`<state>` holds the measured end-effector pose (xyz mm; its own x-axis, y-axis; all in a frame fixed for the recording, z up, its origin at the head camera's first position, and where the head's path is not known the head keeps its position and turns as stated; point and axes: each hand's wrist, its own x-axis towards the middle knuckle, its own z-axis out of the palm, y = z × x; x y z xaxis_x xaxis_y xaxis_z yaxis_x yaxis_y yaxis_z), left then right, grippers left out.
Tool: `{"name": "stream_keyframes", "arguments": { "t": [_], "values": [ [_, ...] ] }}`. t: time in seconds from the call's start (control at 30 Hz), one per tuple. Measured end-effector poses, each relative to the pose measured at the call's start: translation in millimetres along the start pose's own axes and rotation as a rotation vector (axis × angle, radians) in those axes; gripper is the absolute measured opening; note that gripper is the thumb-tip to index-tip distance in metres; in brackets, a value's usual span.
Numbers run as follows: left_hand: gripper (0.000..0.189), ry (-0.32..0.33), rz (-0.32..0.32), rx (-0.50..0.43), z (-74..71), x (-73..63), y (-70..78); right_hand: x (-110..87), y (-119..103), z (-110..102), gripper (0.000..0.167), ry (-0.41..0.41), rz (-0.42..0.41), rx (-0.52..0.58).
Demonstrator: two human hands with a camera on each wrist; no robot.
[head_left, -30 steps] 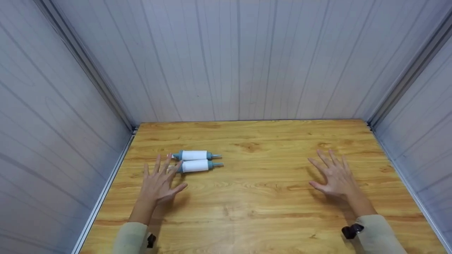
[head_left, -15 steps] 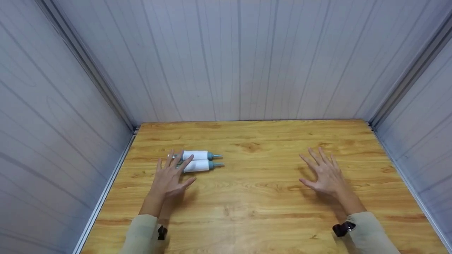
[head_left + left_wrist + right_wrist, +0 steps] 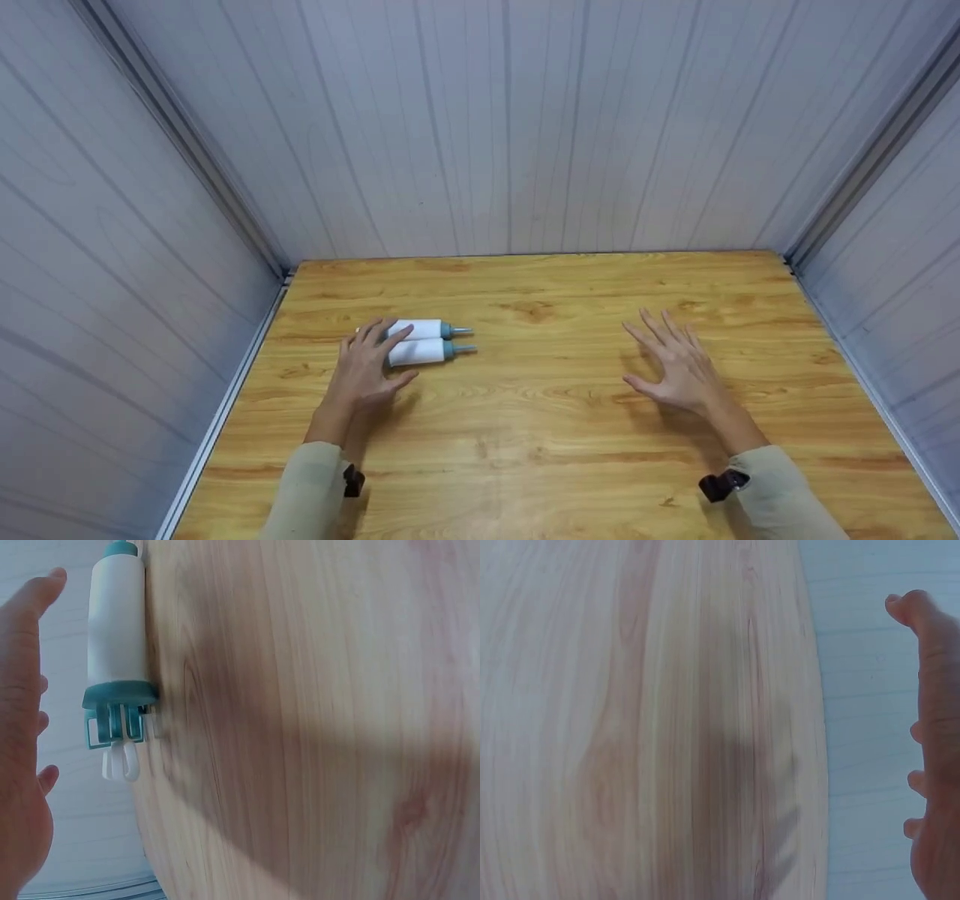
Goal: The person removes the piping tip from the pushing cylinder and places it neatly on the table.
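Two white cylindrical tubes with teal ends, the far tube (image 3: 421,329) and the near tube (image 3: 418,351), lie side by side on the left half of the wood-grain surface (image 3: 525,427). Both are oriented left to right; the teal far nozzle (image 3: 461,331) and the teal near nozzle (image 3: 465,349) point right. The left hand (image 3: 365,373) is positioned over the left ends of both tubes, back of the hand upward, fingers extended toward the far side and slightly bent, thumb spread to the right on the near side of the tubes. The left hand is released and grasps neither tube; whether a fingertip touches one cannot be determined. In the left wrist view, the tube shown has a teal bracket (image 3: 112,726) at one end, with a white loop (image 3: 120,762) projecting from it. The right hand (image 3: 680,373) is released, fingers spread, and is located above the right half of the surface, well apart from the tubes. Light-coloured sleeves cover both forearms; a dark left device (image 3: 353,481) and a dark right device (image 3: 724,485) sit at the inner sides of the cuffs. A pale panelled back wall (image 3: 480,135) adjoins the far edge of the surface.
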<state>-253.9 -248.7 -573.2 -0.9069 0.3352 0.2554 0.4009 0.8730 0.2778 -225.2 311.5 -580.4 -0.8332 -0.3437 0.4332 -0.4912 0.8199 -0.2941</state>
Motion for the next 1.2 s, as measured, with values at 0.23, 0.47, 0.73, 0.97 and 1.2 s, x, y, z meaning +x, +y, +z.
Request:
{"name": "stream_keyframes", "arguments": {
  "t": [0.23,0.47,0.73,0.97,1.2],
  "values": [
    [0.077,-0.007,0.001,0.015,2.5,3.6,1.2,6.3,-7.6,-2.1,0.088,0.015,0.024,0.16],
    [0.076,-0.036,-0.045,0.049,5.6,3.3,2.7,7.7,-11.7,-2.5,0.086,0.041,0.047,0.427],
    [0.074,-0.045,-0.047,0.065,11.7,-1.9,2.1,4.6,-16.8,0.4,0.093,0.022,0.113,0.594],
    [0.076,-0.046,-0.054,0.058,13.3,-4.9,0.5,3.6,-17.7,4.4,0.097,0.028,0.12,0.674],
    [0.076,-0.058,-0.081,0.019,15.7,-7.2,-0.1,0.9,-19.8,7.8,0.095,0.019,0.126,0.69]
  ]
}}
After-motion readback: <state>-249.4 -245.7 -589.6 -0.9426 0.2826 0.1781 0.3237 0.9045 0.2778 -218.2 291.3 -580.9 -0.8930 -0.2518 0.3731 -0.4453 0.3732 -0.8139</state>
